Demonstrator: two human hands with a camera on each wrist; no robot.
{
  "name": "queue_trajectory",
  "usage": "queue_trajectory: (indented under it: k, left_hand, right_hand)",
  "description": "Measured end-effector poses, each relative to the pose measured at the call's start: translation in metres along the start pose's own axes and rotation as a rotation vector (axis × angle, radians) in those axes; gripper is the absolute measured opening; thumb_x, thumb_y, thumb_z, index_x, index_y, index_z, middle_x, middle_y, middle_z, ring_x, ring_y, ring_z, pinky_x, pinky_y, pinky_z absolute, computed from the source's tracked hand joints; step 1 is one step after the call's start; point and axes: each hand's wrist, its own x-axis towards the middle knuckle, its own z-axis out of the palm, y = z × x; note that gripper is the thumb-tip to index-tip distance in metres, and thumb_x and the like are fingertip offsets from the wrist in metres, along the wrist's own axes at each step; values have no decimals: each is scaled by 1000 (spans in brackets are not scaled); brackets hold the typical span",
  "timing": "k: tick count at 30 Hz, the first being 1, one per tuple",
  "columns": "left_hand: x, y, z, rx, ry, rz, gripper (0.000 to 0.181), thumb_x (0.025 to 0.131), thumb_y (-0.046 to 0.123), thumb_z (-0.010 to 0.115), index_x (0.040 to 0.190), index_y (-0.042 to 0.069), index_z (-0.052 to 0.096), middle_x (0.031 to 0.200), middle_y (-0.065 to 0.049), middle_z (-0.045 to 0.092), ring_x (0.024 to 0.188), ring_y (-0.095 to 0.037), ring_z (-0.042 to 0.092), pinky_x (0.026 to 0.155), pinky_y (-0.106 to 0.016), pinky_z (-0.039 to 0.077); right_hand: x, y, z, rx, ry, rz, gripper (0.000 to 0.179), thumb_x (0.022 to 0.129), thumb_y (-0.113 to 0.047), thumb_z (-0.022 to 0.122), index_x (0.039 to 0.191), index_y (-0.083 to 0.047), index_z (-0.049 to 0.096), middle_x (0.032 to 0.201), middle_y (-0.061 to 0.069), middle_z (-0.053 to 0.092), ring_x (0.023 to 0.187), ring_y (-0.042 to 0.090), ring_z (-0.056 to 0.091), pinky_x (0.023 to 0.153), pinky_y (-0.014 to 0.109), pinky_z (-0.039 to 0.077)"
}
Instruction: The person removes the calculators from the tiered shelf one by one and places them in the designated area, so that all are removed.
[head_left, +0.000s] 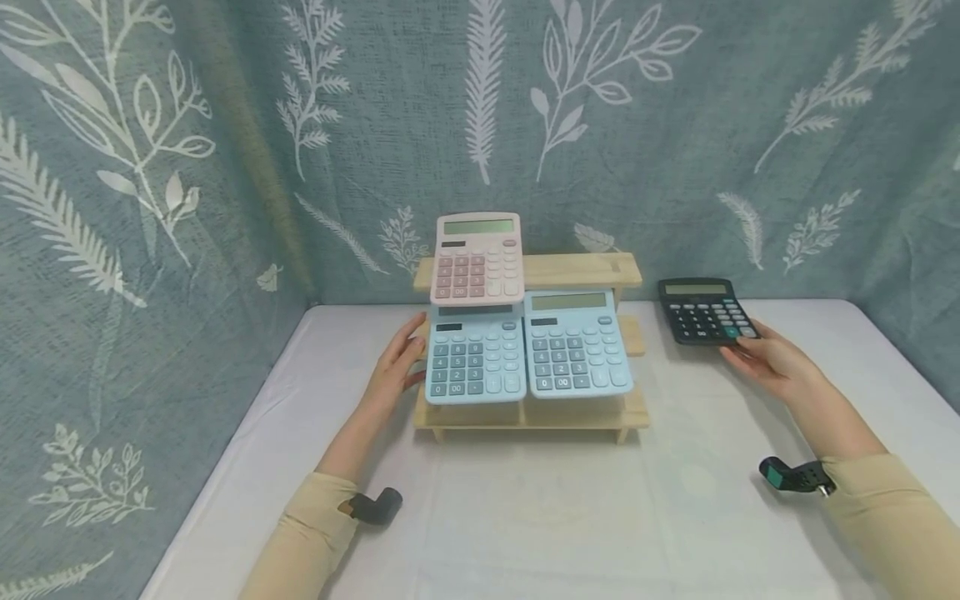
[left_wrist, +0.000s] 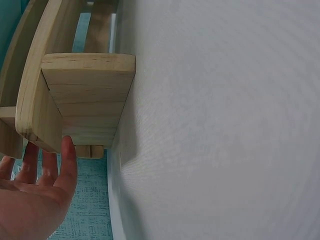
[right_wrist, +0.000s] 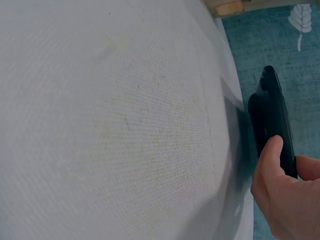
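Basically, three calculators lean on a tiered wooden stand [head_left: 570, 271], and a fourth, the black calculator [head_left: 705, 312], is off to its right in the right hand [head_left: 772, 362]. Right fingers [right_wrist: 272, 155] clamped on it: thumb on the face at the near right corner, others underneath. Corner hold probably keeps keys and screen uncovered. Seen edge-on from the right wrist, with a shadow beside it; looks lifted off the tabletop [head_left: 510, 517], though contact at the far edge is unclear.

Left hand [head_left: 393, 362] is at the stand's left end, fingers [left_wrist: 68, 160] apart, fairly straight, tips up against or just beside the wood. Can't tell if they press; likely steadying, judging by the position.

Left blue calculator [head_left: 476, 354] and right blue calculator [head_left: 577, 344] stand side by side, tilted back, bottoms by the low front ledge, which presumably stops them sliding. Pink calculator [head_left: 477, 258] is higher, behind the left blue one, covering its top edge from the head view; what supports its bottom is hidden. Tilt seems meant to keep displays readable from the front.
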Motion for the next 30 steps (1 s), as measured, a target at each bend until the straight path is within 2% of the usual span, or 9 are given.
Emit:
queue_trajectory:
  k: [6, 11, 16, 30]
  left_hand:
    - [0, 0, 0, 6, -4, 0, 55, 104, 45, 41, 154, 27, 28, 156, -6, 29, 136, -28, 36, 104, -49, 42]
    - [-1, 1, 0, 6, -8, 1, 56, 104, 44, 40, 155, 25, 27, 155, -9, 30, 136, -30, 36, 105, -51, 41]
    - [0, 1, 0, -3, -4, -4, 55, 104, 45, 41, 154, 26, 29, 154, -7, 32, 135, -28, 37, 105, -50, 41]
    - [1, -2, 1, -7, 11, -9, 55, 104, 45, 42, 154, 27, 29, 151, -9, 35, 133, -28, 39, 105, -49, 42]
  right_hand:
    - [2, -1, -2, 4, 11, 5, 89, 100, 6, 43, 152, -35, -17, 123, 0, 39, 81, 15, 66, 95, 26, 50]
    - [4, -2, -5, 5, 24, 22, 93, 99, 6, 46, 151, -36, -19, 123, 2, 38, 79, 16, 66, 95, 27, 50]
    - [7, -3, -7, -7, 40, 35, 94, 99, 5, 48, 151, -36, -18, 123, 3, 37, 78, 16, 66, 96, 27, 49]
    - [10, -4, -14, 3, 24, 50, 93, 99, 6, 46, 150, -35, -20, 122, 6, 36, 78, 18, 67, 97, 27, 49]
